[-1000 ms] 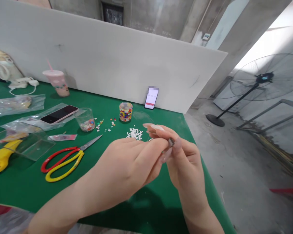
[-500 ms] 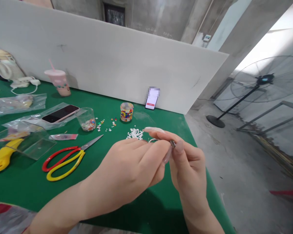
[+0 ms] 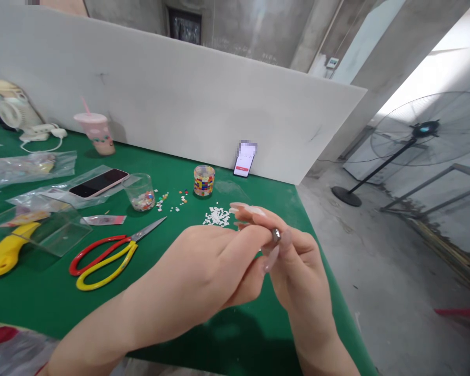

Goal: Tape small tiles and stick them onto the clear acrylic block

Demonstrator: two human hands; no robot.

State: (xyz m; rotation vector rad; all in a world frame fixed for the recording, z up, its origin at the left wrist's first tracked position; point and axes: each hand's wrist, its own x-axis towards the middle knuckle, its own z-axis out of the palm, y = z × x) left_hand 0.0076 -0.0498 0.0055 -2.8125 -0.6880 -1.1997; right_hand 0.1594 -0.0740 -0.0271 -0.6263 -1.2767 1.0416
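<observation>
In front of me my left hand (image 3: 215, 266) and my right hand (image 3: 303, 266) meet above the right part of the green table. Both are closed, fingertips pressed together around a small shiny metal piece (image 3: 276, 236). Only its rounded end shows between the fingers, so its exact kind cannot be made out. Just beyond my fingers lies a scatter of small white tile pieces (image 3: 216, 216). Behind them stands a glass jar (image 3: 204, 183) covered in rows of coloured tiles. To the left, a clear plastic cup (image 3: 141, 196) holds mixed coloured bits.
Scissors with red and yellow handles (image 3: 131, 245) lie open, left of my hands. Further left are a phone (image 3: 99, 183), a small tube (image 3: 104, 220), a clear box (image 3: 65, 237), a yellow tool (image 3: 10, 253) and a pink drink cup (image 3: 97, 137). Another phone (image 3: 243, 162) leans on the white board.
My fingers have shifted slightly around the metal piece, and its rounded end is more exposed. A thin pale loop seen between the fingers earlier no longer shows.
</observation>
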